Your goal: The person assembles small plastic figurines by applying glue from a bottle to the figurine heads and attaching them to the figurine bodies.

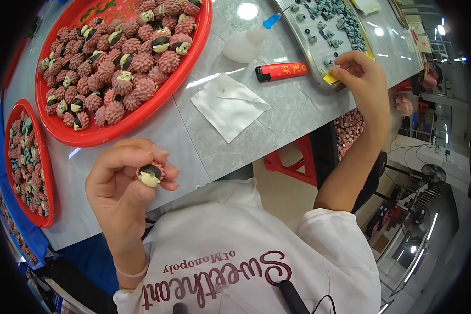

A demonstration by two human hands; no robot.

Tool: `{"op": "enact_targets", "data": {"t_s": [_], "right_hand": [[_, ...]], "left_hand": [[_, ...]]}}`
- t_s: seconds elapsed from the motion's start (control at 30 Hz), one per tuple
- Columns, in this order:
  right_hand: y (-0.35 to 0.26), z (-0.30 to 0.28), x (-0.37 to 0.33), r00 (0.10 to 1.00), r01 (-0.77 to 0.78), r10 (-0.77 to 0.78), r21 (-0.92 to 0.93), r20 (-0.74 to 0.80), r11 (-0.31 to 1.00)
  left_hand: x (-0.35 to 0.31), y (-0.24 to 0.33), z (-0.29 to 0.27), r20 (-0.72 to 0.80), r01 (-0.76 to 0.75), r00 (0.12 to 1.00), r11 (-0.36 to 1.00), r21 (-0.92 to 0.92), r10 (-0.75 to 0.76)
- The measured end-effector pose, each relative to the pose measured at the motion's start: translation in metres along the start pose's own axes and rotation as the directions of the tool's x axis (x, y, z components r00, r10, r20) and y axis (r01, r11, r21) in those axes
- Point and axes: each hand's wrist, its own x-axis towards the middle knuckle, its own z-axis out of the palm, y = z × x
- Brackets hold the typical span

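My left hand [123,183] is closed, pinching a small figure piece [150,175] between thumb and fingers above the table's near edge. The piece has a dark upper part, a cream lower part and a bumpy pink back. My right hand [362,78] reaches to the near corner of a metal tray [315,73], its thumb and fingers bent together. Whether a small part sits between those fingertips I cannot make out. Small grey-green pieces [345,26] lie in that tray, several of them loose near the hand.
A large red tray [120,133] of bumpy pink pieces stands at the left, with a smaller red tray [49,199] beyond it. Between the hands lie a white cloth [229,107], a red lighter [283,71] and a white squeeze bottle [243,44] with a blue tip. A red stool [293,162] stands below.
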Motion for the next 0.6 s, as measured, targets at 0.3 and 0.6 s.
{"op": "enact_targets", "data": {"t_s": [0.3,0.6], "right_hand": [[-0.010,-0.006,-0.007,0.998,0.011,-0.002,0.158,-0.057,0.987],[-0.016,0.004,-0.008,0.997,0.040,-0.049,0.128,0.065,0.991]], "left_hand": [[-0.003,0.000,-0.005,0.024,-0.003,1.000,0.997,-0.077,0.005],[-0.002,-0.001,-0.004,0.068,0.022,0.998,0.993,-0.113,-0.014]]}}
